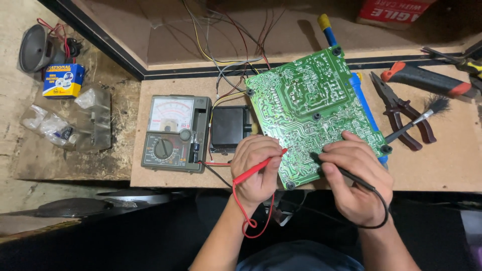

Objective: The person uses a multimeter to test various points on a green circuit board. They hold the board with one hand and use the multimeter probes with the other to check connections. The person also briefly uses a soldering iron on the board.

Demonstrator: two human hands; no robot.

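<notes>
A green circuit board (306,100) lies solder side up on the wooden bench. My left hand (256,168) grips a red test probe (261,165), its tip touching the board's lower left edge. My right hand (354,178) grips a black test probe (346,173), its tip on the board near the lower middle. Red and black leads run from both probes toward an analog multimeter (173,133) left of the board. A black box-shaped part (228,128) sits between the meter and the board, wired to it.
Dark red pliers (401,108), a small brush (424,115) and an orange-handled tool (427,80) lie right of the board. A blue-handled tool (364,103) lies under its right edge. A small blue and yellow box (63,80), plastic bags (47,125) and a speaker (35,47) sit far left.
</notes>
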